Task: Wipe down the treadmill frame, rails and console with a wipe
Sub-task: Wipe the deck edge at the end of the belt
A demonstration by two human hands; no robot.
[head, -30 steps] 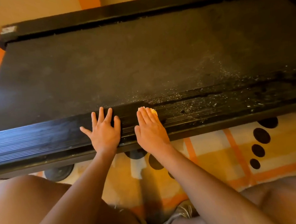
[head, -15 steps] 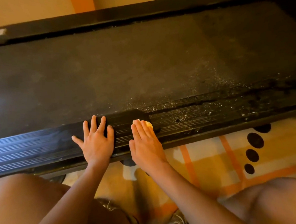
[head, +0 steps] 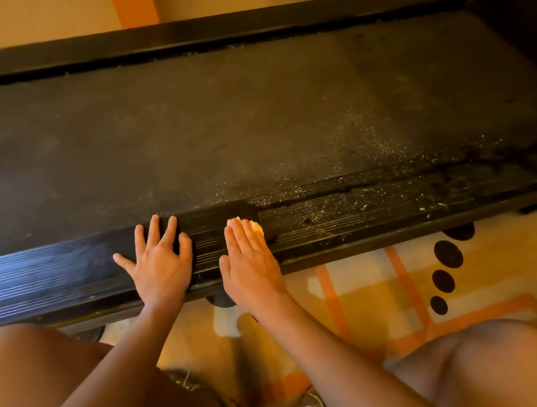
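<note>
Treadmill side rail point(head: 356, 220) dusty to the right, right hand point(head: 252, 267) pressing yellow wipe point(head: 256, 226) under straight fingers point(head: 241, 236), left hand point(head: 161, 266) flat beside it, fingers splayed, released.

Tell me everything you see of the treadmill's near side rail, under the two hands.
The near side rail is a long black strip, finely ribbed lengthwise, plastic by its look. It runs left to right between the belt and the patterned floor. Its left part shines clean; its right part carries pale specks. The left hand rests flat on it, fingers spread; the right hand presses a yellowish wipe onto it.
</note>
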